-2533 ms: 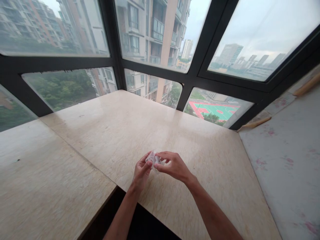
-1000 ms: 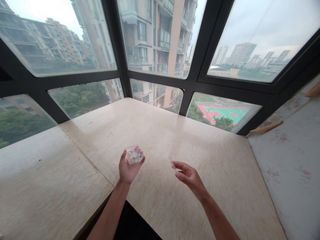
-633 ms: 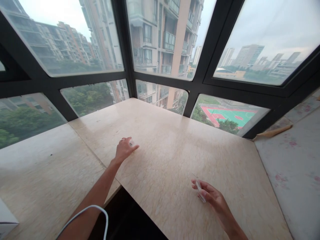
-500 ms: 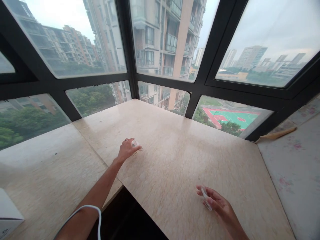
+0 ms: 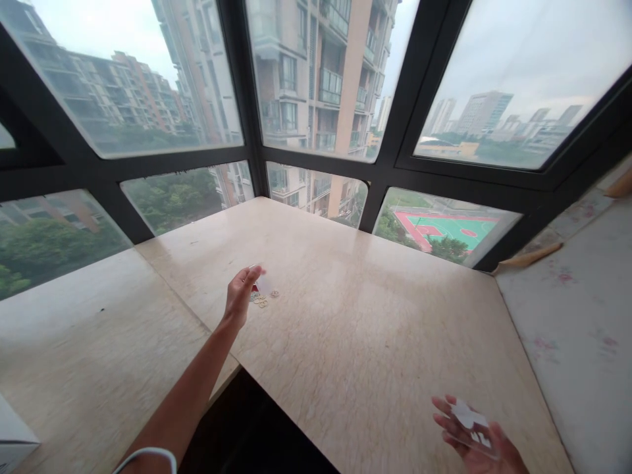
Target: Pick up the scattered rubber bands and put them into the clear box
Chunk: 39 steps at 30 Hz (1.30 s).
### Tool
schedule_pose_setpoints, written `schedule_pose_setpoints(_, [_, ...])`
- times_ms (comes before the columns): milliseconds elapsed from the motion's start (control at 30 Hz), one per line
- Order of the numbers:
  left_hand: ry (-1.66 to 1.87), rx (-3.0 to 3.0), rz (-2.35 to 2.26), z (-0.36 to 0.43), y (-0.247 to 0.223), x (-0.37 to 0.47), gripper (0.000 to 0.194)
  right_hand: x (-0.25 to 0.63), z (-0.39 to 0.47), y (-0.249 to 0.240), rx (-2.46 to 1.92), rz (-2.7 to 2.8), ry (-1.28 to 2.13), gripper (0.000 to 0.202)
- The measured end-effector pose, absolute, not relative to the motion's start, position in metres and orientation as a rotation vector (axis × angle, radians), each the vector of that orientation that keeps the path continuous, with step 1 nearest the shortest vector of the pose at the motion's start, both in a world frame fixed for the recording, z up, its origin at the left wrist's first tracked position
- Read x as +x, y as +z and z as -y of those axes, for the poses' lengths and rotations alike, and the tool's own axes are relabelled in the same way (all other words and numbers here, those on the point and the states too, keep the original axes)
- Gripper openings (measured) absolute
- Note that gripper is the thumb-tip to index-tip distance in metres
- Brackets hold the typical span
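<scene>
My left hand [image 5: 239, 289] pinches a small clear plastic piece [image 5: 264, 284], perhaps an open box, above the stone countertop. Under and beside it lie several small ring-like pieces [image 5: 261, 301], with a round one [image 5: 274, 293] a little to the right. A bit of red shows by the left fingers; what it belongs to is unclear. Lower right, my right hand [image 5: 498, 444] is turned palm up, gripping a flat clear plastic lid [image 5: 471, 421] that catches white reflections. Its fingers show through the plastic.
The beige countertop [image 5: 355, 329] has a seam on the left and a dark gap [image 5: 247, 428] at its front. A white box [image 5: 14, 428] stands at the left edge. Dark window frames [image 5: 378, 197] border the back; a patterned wall [image 5: 573, 316] rises at right.
My left hand has tipped up the clear piece, and more small pieces show on the countertop. My right hand has moved right and nearer, turning its clear lid flatter.
</scene>
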State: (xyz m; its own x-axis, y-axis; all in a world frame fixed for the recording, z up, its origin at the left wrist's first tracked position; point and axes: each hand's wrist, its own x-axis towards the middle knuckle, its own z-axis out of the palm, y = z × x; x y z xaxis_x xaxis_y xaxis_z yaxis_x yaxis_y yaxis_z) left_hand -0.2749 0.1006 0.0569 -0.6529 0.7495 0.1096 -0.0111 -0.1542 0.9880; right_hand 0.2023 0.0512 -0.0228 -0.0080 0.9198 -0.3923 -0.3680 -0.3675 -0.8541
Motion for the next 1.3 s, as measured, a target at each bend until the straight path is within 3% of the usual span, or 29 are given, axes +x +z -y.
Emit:
schedule_pose_setpoints(133, [1.783,0.777,-1.111,-0.103,0.059,-0.210,0.055,0.210,-0.047,-0.002,-1.125,0.419,1.552,0.042])
schedule_pose_setpoints(300, [1.421,0.882,-0.888,-0.101,0.043,-0.115,0.064,0.227,-0.050,0.004,-0.980,0.203,1.562,0.033])
schedule_pose_setpoints(533, [0.976,1.078,-0.689,-0.101,-0.004,-0.006,0.054,0.253,-0.054,-0.004,-0.940,0.160,1.509,0.030])
schedule_pose_setpoints(700, [0.849,1.345,-0.695,-0.108,-0.020,0.037,0.053,0.257,-0.066,0.009,-0.833,-0.068,1.432,0.023])
schedule_pose_setpoints(967, [0.763,1.930,-0.949,-0.116,-0.022,0.064,0.056,0.263,-0.053,0.024,-0.832,-0.065,1.508,0.032])
schedule_pose_setpoints(1167, [0.661,2.262,-1.021,-0.124,-0.029,0.073,0.061,0.272,-0.045,0.026,-0.965,0.052,1.362,0.018])
schedule_pose_setpoints(1300, [0.502,2.321,-1.129,-0.126,-0.032,0.079,0.063,0.265,-0.041,0.019,-1.224,0.369,1.236,0.040])
